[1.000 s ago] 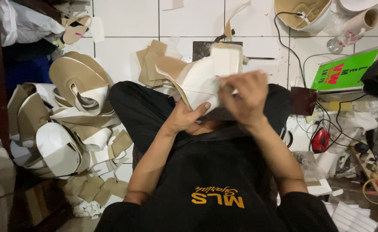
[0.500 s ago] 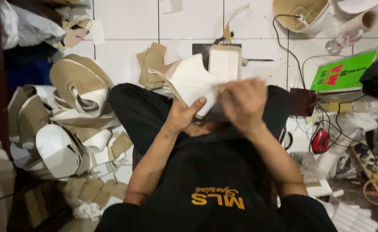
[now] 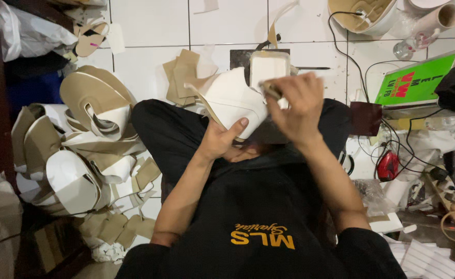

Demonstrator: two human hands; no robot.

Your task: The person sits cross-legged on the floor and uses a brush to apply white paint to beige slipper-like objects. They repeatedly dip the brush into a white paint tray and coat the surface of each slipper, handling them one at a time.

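On the tiled floor at the far left, a pile of white and tan cut pieces is lying. Over the lap, a white curved piece is being gripped by the left hand, while a small brush-like tool is being pinched in the closed fingers of the right hand against that piece's edge.

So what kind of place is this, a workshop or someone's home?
Probably a small shoemaking workshop on a white tiled floor: a heap of white-and-tan cut shoe uppers, loose tan cardboard pieces, and the white upper piece being worked by hand.
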